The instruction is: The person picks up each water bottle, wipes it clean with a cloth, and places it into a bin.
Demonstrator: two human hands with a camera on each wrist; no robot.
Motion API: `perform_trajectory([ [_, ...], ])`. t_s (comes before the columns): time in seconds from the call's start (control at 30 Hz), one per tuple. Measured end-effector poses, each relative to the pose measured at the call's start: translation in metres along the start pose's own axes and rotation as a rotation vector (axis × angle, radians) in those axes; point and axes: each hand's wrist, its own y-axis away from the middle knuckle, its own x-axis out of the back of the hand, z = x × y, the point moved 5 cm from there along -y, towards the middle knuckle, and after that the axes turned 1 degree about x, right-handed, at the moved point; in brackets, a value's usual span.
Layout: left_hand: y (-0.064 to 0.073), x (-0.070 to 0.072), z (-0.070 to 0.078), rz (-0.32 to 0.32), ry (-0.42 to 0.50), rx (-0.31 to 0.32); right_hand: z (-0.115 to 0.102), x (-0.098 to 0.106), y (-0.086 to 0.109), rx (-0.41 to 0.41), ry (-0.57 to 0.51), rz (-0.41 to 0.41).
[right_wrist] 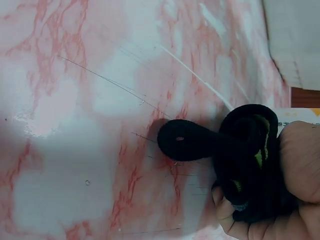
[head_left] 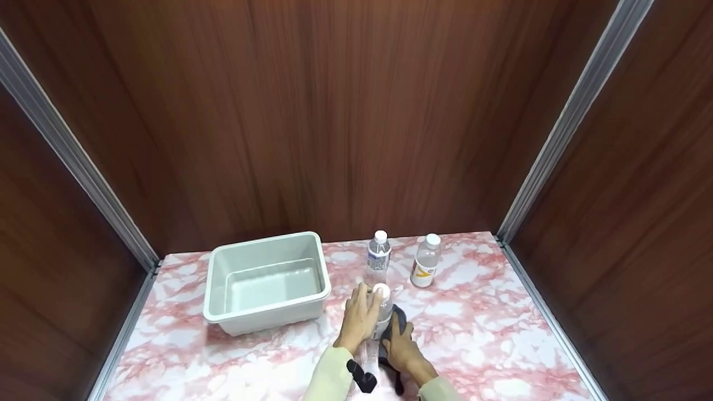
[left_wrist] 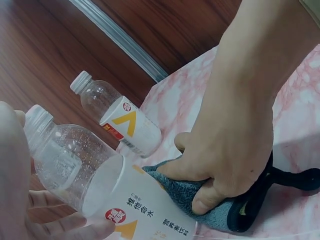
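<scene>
A clear plastic bottle with a white cap and a white label stands in front of me, leaning in the left wrist view. My left hand holds it around the upper part, thumb and fingers on either side. In my right hand is a bunched dark grey cloth with black edging, pressed against the label side low on the bottle. A black loop of the cloth sticks out past the fingers in the right wrist view.
Behind stand a bottle with a blue-and-white label and a bottle with a yellow V mark. A pale grey-green plastic tub sits to the left on the pink marbled table. Brown wood-grain panels enclose the table.
</scene>
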Motion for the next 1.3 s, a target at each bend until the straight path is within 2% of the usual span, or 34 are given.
perform_trajectory([
  [0.27, 0.001, -0.001, -0.007, 0.042, -0.016, -0.052, -0.001, 0.007, -0.001, 0.008, -0.015, -0.065],
  [0.4, 0.002, 0.000, -0.010, 0.064, -0.029, -0.046, -0.004, 0.015, -0.002, 0.039, -0.006, -0.086],
  [0.67, 0.007, 0.004, -0.007, 0.158, -0.100, -0.107, 0.000, 0.029, -0.005, 0.106, 0.078, -0.058],
  [0.97, 0.013, 0.012, -0.007, 0.162, -0.115, -0.137, 0.012, 0.041, -0.002, 0.129, 0.199, -0.028],
  [1.1, 0.015, 0.019, -0.006, 0.185, -0.131, -0.158, 0.019, 0.040, 0.000, 0.130, 0.197, -0.038],
  [1.3, 0.014, 0.030, 0.001, 0.182, -0.136, -0.168, 0.026, 0.041, 0.000, 0.106, 0.191, -0.061],
])
